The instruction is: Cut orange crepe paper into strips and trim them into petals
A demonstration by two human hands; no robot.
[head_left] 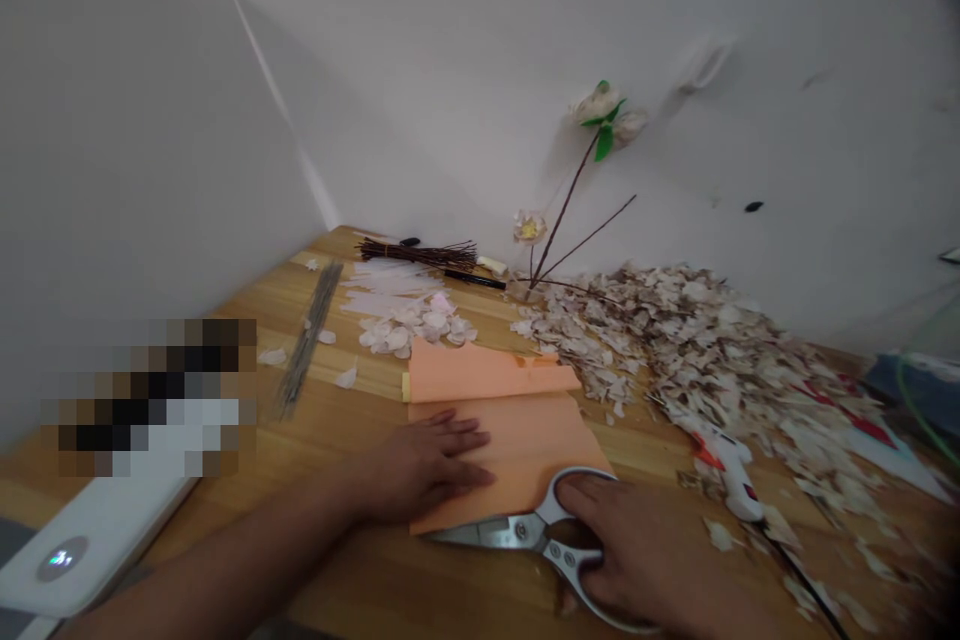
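A sheet of orange paper (517, 440), its far part folded or rolled over, lies on the wooden table (360, 570). My left hand (431, 465) rests flat on its left side with the fingers stretched out. In my right hand (637, 550) is a pair of scissors (525, 532) with white handles. My thumb and fingers are in the handle loops. The blades point left along the paper's near edge and look only slightly apart. Whether they have paper between them, I cannot tell.
A heap of dried petals (690, 320) covers the right side, with a glue gun (731, 465) before it. Behind stand brown stems (420, 252), loose pale petals (420, 325) and an artificial flower (600, 105). Grey wires (311, 335) and a white device (97, 540) lie left.
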